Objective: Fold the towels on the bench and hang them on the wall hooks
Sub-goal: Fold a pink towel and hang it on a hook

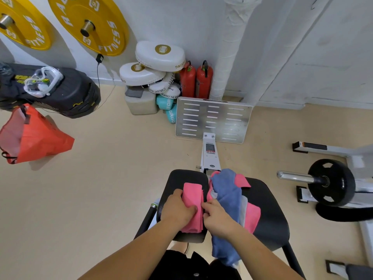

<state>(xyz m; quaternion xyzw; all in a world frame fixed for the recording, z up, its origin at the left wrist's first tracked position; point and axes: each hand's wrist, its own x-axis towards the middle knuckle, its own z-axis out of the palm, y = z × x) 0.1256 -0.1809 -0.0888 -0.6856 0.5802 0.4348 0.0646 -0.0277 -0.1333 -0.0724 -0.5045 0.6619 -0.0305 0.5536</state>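
Mid-fold on the folded pink towel (192, 196). Lies as a narrow strip on the left pad of the surface (181, 176), long axis pointing straight away from the body, near end at the pad's front edge.

Grip, left hand (177, 209): on the strip's left edge, fingers curled over that edge, thumb laid on top.
Grip, right hand (219, 218): at the strip's right edge, fingertips pinching the stacked layers (looks like squaring the edges, can't confirm).
Both roughly level with each other, on the strip's near half; far half bare.

Just right of the strip, touching or nearly so: loose heap with a blue towel (228, 197) on top, draping off the front toward the lap; second pink towel (251, 217) and pale towel (243, 205) underneath. Spans the gap onto the right pad.

Relation that matters: strip sits squarely between both hands, equally near each, axis away from the body. Next move likely a fold across the short axis, or a lift by the near end. Either side workable, left the freer one, with the right forearm over the heap.

No wall hooks in view; far up-left of the strip only yellow plates (88, 23) on pegs. Needs a look around before hanging. Risk: dragging the blue towel off on the lift.
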